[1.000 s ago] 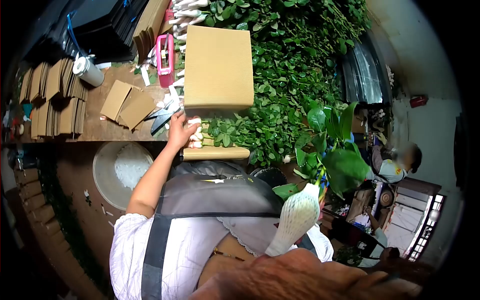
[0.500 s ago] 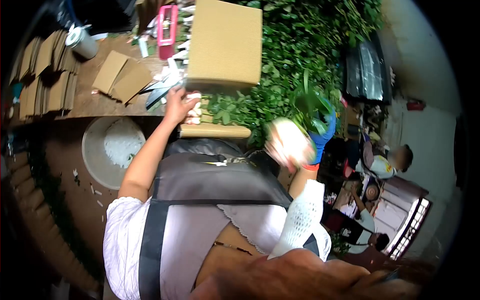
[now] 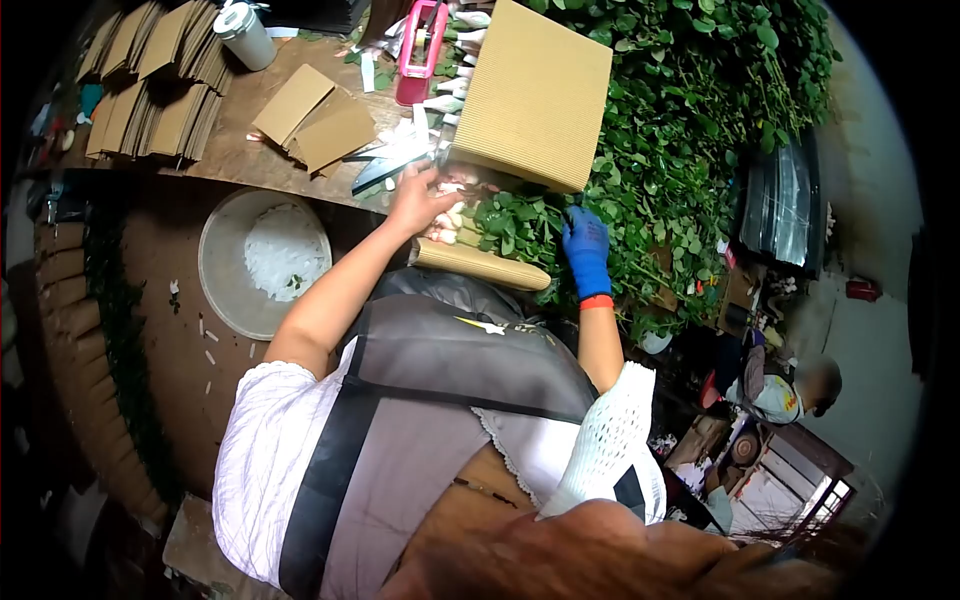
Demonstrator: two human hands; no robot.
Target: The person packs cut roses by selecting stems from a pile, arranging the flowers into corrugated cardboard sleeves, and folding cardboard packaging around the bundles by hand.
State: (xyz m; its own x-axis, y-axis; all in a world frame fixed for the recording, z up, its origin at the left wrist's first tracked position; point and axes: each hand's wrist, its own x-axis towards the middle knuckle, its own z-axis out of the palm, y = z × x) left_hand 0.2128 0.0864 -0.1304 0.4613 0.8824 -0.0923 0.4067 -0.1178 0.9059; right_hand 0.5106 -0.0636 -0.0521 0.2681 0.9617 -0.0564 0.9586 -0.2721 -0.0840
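My bare left hand rests against pale rose heads, its thumb and fingers apart. Leafy stems run from those heads toward my right hand, which wears a blue glove. Its fingers are curled at the stems, though leaves partly hide the grip. The roses lie on corrugated cardboard, whose near edge curls up by my apron. A large corrugated cardboard panel stands just beyond, with more white-wrapped buds poking out along its left side.
Heaped leafy stems cover the right of the table. Toward the left are a pink tape dispenser, loose cardboard pieces, stacked cardboard and a white cup. A bucket with white scraps stands below. Another person is at right.
My gloved right hand has moved left and up to the stems; the blurred pale rose it carried is no longer distinct. My left hand stays by the rose heads. The camera view has shifted.
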